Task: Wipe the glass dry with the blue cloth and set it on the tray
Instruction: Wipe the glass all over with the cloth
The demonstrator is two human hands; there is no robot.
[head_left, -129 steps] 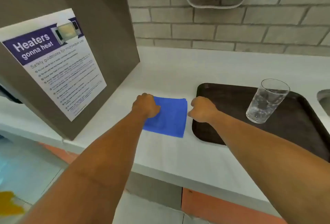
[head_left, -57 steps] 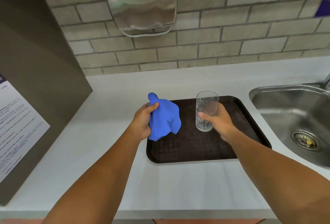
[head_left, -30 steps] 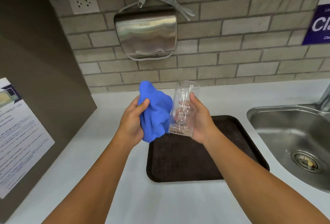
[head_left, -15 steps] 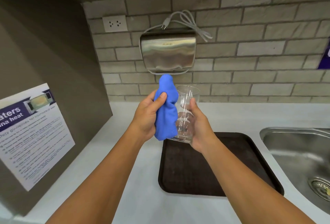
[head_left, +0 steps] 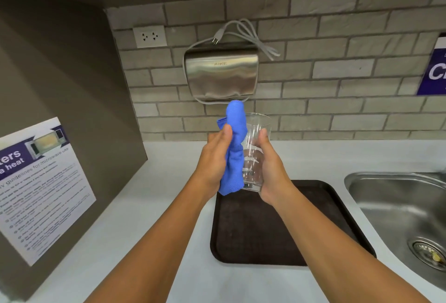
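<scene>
A clear drinking glass is held upright in the air above the far edge of the dark brown tray. My right hand grips it from the right side. The bunched blue cloth is pressed against the left side of the glass, its top reaching above the rim. My left hand clasps the cloth, thumb on its front. The tray lies on the white counter and nothing stands on it.
A steel sink lies to the right of the tray. A grey cabinet side with a microwave poster stands at the left. On the brick wall hang a steel hand dryer and a socket.
Both hands picked up the cloth and the glass, lifted them off the counter and tray, and brought them together. Since half a second ago the cloth sits closer against the glass.
</scene>
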